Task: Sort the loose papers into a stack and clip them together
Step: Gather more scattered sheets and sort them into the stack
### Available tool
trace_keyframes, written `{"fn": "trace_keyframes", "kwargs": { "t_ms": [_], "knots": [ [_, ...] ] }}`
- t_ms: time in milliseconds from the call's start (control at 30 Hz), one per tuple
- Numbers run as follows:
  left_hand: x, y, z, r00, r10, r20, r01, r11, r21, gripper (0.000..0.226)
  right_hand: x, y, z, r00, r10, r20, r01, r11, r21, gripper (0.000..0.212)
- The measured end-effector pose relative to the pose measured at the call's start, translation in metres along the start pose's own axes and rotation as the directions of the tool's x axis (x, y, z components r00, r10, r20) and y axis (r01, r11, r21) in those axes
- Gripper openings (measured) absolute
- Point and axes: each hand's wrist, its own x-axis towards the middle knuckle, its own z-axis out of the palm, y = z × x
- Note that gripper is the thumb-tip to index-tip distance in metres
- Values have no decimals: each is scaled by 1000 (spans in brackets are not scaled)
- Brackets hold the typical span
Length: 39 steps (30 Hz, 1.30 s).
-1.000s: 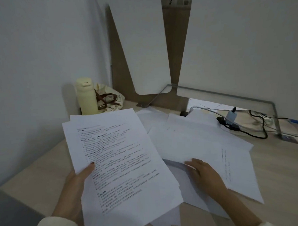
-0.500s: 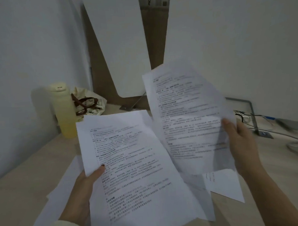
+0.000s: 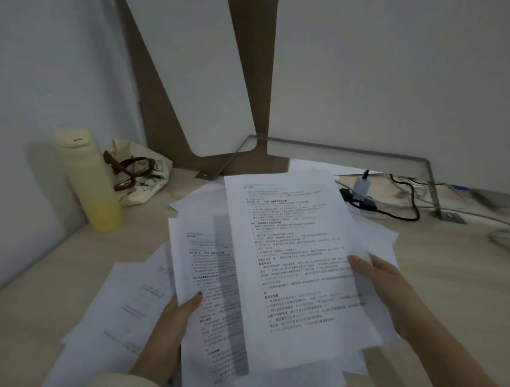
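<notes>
Here the left hand (image 3: 169, 328) pinches a thin printed stack (image 3: 205, 283) by its left edge, thumb on top, while the right hand (image 3: 377, 278) grips a single sheet (image 3: 292, 265) overlapping it. Loose papers (image 3: 121, 310) fan over the pale wooden desk (image 3: 444, 272); bare desk lies right, a smooth yellow bottle (image 3: 86, 180) back left.

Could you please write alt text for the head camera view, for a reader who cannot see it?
A person's right hand lays a printed sheet over the stack of papers held in the left hand, above a desk strewn with loose sheets. A pale yellow bottle and cloth bag stand at the back left.
</notes>
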Motion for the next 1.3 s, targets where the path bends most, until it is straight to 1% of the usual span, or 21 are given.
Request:
{"fn": "trace_keyframes", "kwargs": {
  "t_ms": [100,200,267,333,367,400,467,533,600,633,667,733,767,800,867,933,1000,1067,1100,1167,1300],
  "knots": [
    [3,1,3,999,25,-42,-26,1000,-10,37,0,23,21,994,68,90,-54,987,-149,22],
    [2,4,10,994,99,-50,-99,995,2,25,-4,39,44,983,72,169,-31,973,-230,23],
    [-1,2,13,994,104,-15,-103,992,73,32,-4,48,55,980,9,197,52,952,-302,21],
    [-4,0,11,991,133,-21,-129,983,133,36,0,54,57,981,-80,174,141,918,-372,17],
    [-6,1,11,988,153,-24,-148,978,146,33,4,54,55,979,-123,160,177,905,-386,26],
    [-9,3,13,985,173,-20,-168,974,150,30,8,52,51,979,-140,148,186,909,-374,40],
    [-19,13,18,978,208,5,-207,968,142,27,11,41,39,984,-73,160,113,959,-259,64],
    [-32,25,26,965,256,60,-262,957,123,29,9,26,28,956,-13,293,37,996,-77,74],
    [-48,41,36,930,346,126,-360,926,113,32,1,9,17,910,-72,407,36,995,98,66],
    [-54,49,41,907,390,158,-408,907,107,31,-6,-1,13,899,-143,414,87,985,150,59],
    [-60,57,46,887,425,182,-446,890,94,29,-13,-12,9,891,-220,397,157,970,184,56],
    [-69,72,56,842,496,214,-516,856,46,24,-25,-31,-1,867,-361,344,290,926,243,58],
    [-73,79,60,816,524,244,-544,839,20,26,-30,-38,-6,850,-411,330,329,903,277,57],
    [-74,84,62,797,538,274,-561,828,4,37,-36,-45,-10,832,-443,333,350,886,304,53],
    [-71,82,63,799,541,263,-560,829,-3,57,-41,-46,-16,830,-440,343,352,890,291,43],
    [-64,70,60,843,496,209,-507,862,-1,66,-43,-33,-15,863,-370,345,315,926,207,34],
    [-61,56,59,878,441,185,-454,890,31,69,-43,-14,-10,894,-286,345,252,958,139,31],
    [-61,49,61,895,399,198,-417,907,62,51,-43,-2,-5,915,-250,318,225,968,113,27],
    [-63,50,62,899,388,203,-407,911,63,38,-44,-1,-5,922,-251,294,228,967,111,25],
    [-64,55,67,888,403,223,-425,903,60,23,-46,-8,-7,928,-281,243,258,958,123,24],
    [-67,65,74,857,448,255,-470,882,28,28,-54,-21,-20,905,-365,218,338,928,154,25]
  ]
}}
